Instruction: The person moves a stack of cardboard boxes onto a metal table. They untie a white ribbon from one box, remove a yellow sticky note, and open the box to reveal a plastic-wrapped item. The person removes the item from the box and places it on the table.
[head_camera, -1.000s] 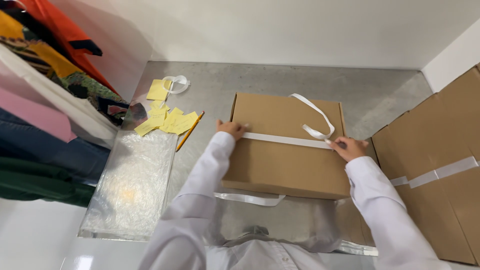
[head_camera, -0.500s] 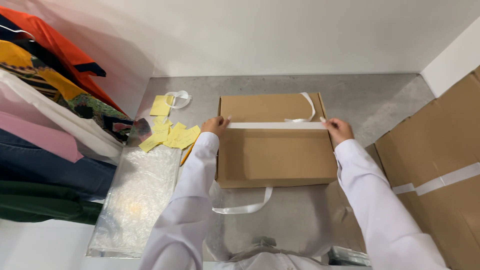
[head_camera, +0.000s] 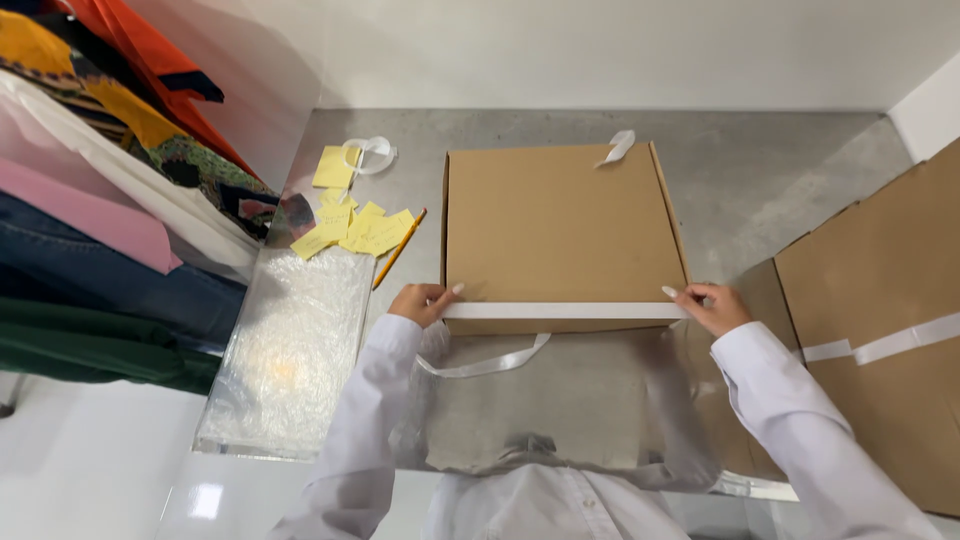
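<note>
So the white ribbon (head_camera: 565, 311) has slid down to the cardboard box's (head_camera: 560, 230) 6 o'clock edge. Your left hand (head_camera: 422, 302) and right hand (head_camera: 712, 305) each have a pinching grip on its ends. The box sits mid-tabletop (head_camera: 760, 190), with yellow notes (head_camera: 358, 232) at 9 o'clock.

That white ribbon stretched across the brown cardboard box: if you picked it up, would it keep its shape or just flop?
Probably flop. The flat white ribbon lies straight only where the left hand and right hand pinch it over the brown cardboard box; its loose part below sags in a curve. It looks thin and light, likely smooth enough to slip from a loose grip.
</note>
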